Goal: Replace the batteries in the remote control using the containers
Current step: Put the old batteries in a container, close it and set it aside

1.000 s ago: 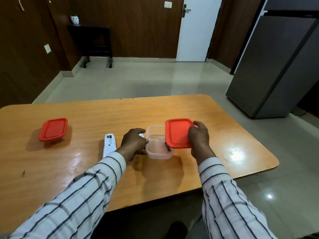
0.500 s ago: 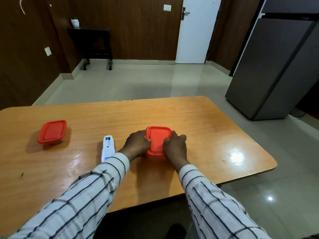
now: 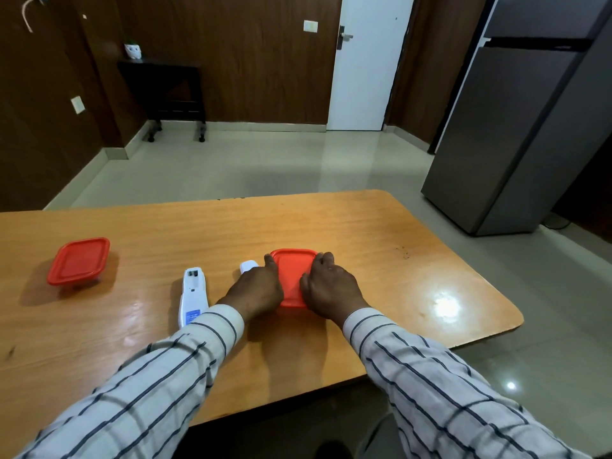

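Both hands, left [image 3: 256, 291] and right [image 3: 331, 289], pressed flat on the red lid [image 3: 293, 276], now seated on the container mid-tabletop [image 3: 331, 223] instead of held aside 1 second earlier, remote control [image 3: 192, 294] lying alongside.

Table [image 3: 347, 223] fills the lower frame. At centre, a lidded container [image 3: 293, 276] sits between the left hand [image 3: 256, 291] and right hand [image 3: 329, 288] (both touching its lid). Left of it lies the remote control [image 3: 193, 294]; a small cover [image 3: 247, 266] lies between them. Far left: second container [image 3: 78, 261]. Upper right: refrigerator [image 3: 530, 127].
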